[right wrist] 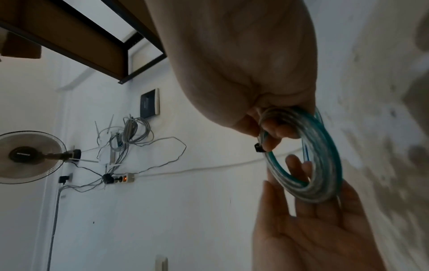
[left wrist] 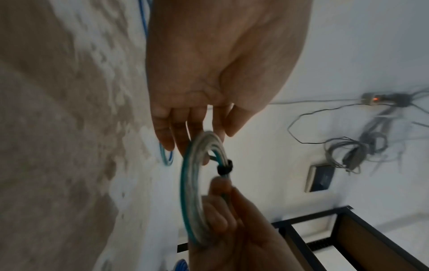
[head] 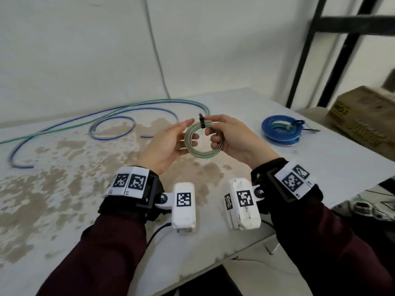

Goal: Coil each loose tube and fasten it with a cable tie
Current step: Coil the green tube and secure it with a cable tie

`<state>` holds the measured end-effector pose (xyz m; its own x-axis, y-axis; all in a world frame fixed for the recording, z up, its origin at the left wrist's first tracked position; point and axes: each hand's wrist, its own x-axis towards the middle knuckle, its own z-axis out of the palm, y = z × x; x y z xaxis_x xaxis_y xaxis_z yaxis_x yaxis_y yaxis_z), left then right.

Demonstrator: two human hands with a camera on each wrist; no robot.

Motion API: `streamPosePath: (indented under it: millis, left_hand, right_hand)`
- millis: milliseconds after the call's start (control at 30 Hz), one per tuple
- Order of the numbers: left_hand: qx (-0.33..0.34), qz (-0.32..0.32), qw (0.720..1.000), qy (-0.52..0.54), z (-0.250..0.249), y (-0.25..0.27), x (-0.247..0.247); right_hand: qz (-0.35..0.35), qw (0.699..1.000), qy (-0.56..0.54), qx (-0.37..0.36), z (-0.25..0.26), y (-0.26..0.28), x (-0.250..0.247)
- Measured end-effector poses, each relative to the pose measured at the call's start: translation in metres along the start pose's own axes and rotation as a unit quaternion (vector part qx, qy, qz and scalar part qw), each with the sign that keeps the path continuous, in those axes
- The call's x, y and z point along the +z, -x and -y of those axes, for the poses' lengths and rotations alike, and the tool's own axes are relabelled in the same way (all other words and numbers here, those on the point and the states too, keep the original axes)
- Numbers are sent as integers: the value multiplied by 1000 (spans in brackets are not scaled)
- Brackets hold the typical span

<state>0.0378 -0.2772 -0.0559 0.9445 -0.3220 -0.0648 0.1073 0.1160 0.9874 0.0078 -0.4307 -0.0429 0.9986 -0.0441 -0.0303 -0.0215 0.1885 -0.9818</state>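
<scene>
Right hand (head: 234,137) gripping green coiled tube (head: 202,139) beside black cable tie (head: 201,122); left hand (head: 165,146) supporting coil's opposite side, fingers lying straight

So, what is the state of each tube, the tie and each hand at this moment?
Green coil: wound, held above the table.
Black tie: wrapped around the green coil.
Blue coil: wound, lying on the table.
Loose tubes: uncoiled on the table.
Right hand: grips the green coil.
Left hand: fingers straight, against the green coil.
</scene>
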Motion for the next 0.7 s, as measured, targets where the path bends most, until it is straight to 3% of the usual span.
streamPosePath:
  millis: [167,333,533,700]
  left_hand:
    - [-71,-16,990,117,17,-24,12]
    - [-94,-64,977,181,33,-37,4]
    - [-102,-77,962,241,39,-39,-8]
    - [-99,-75,965,233,40,-39,-10]
  right_hand:
    - [-139,989,-52,-25,20,-11,-63]
    - [-291,953,-34,-78,27,-30,-134]
    - [-356,926,103,-69,20,-45,-170]
    - [-364,893,264,-33,19,-48,-174]
